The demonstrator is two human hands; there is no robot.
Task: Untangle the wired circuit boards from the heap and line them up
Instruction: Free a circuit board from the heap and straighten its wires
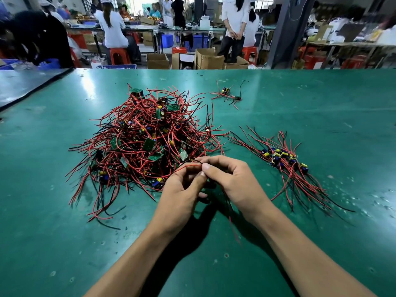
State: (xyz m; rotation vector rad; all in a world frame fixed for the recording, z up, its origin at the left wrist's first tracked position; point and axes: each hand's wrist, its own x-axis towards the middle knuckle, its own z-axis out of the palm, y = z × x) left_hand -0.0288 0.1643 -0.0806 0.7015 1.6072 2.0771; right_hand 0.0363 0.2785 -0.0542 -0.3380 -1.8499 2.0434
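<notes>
At heap (145,142) near edge: left hand (180,196), right hand (233,181) fingers (216,161) pinch red wire (188,167), running left-right.

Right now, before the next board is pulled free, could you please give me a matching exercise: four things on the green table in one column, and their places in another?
Things:
1 tangled heap
2 lined-up row
3 small cluster
4 red wire

Places:
A pinched where left hand and right hand meet
B right of the hands
C far side, apart from the rest
D just beyond the left hand

Pairs: 1-D, 2-B, 3-C, 4-A
</notes>
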